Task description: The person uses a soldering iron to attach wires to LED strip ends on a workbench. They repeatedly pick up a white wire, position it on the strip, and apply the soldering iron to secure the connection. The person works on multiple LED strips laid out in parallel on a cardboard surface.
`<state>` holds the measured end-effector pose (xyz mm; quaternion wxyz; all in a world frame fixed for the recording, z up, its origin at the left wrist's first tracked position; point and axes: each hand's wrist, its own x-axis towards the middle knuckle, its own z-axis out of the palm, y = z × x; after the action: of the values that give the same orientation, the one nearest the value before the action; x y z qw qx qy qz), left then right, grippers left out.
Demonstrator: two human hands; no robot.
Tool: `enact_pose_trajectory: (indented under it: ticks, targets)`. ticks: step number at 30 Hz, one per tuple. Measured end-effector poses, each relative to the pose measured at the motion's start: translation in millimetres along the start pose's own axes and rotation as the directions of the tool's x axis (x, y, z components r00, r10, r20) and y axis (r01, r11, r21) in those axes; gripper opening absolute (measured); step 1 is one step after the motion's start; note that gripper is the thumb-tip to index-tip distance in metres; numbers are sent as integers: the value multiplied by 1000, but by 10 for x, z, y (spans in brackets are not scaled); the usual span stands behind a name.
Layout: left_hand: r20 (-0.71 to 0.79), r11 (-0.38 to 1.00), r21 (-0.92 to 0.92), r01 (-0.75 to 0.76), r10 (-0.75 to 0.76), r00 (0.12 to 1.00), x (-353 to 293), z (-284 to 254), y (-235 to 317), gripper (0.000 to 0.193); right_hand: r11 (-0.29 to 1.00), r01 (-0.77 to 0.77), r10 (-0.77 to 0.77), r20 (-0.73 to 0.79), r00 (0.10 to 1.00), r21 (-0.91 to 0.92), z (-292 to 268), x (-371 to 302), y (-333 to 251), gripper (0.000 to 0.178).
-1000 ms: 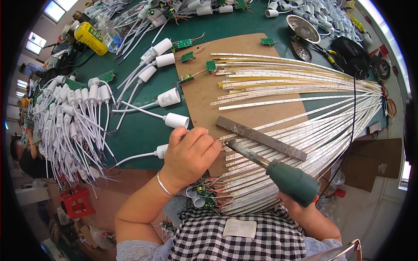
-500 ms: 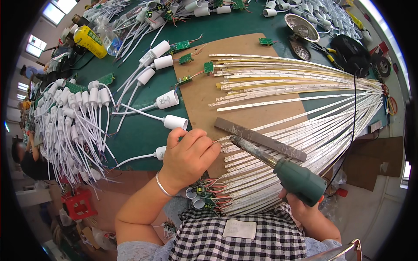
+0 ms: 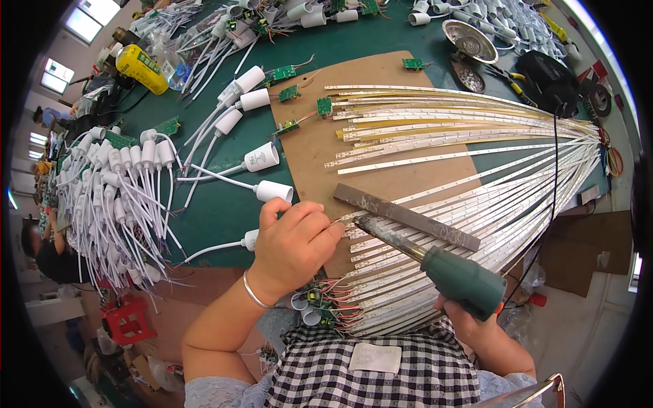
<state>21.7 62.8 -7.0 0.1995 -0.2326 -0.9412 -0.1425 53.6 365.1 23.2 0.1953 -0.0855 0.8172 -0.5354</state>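
Observation:
My right hand (image 3: 469,323) is closed around the green handle of a soldering iron (image 3: 461,280). The iron's dark, worn tip points left and lies at the end of one of the white LED strips (image 3: 401,272). Close to that tip, my left hand (image 3: 298,239) is pinched shut on a thin wire (image 3: 337,221), which shows only partly past the fingertips. A flat grey metal bar (image 3: 408,216) rests slantwise across the strips, just above the iron. Beside my left hand are white lamp caps (image 3: 275,192) with cables.
Brown board (image 3: 306,143) lies under the strips on the green table (image 3: 224,238). Capped cables (image 3: 115,183) are heaped at left. Small green circuit boards (image 3: 289,92), a yellow bottle (image 3: 141,68), a metal dish (image 3: 469,41) and pliers (image 3: 515,85) lie farther back. A black cord (image 3: 556,156) crosses the strips.
The soldering iron has shifted slightly left, its tip closer to my left fingers. My left hand keeps its pinch in nearly the same place.

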Motion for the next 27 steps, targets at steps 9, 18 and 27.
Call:
enact_pose_trajectory:
  ticks: [9, 18, 27]
  targets:
    - [-25, 998, 53, -33, 34, 999, -27, 28, -8, 20, 999, -21, 23, 37, 999, -46, 28, 36, -14, 25]
    - [-25, 998, 54, -38, 39, 999, -23, 29, -8, 16, 998, -60, 60, 17, 998, 3, 23, -4, -14, 29]
    - [-26, 997, 63, -44, 45, 999, -22, 31, -9, 17, 999, -28, 30, 64, 998, -37, 21, 5, -18, 25]
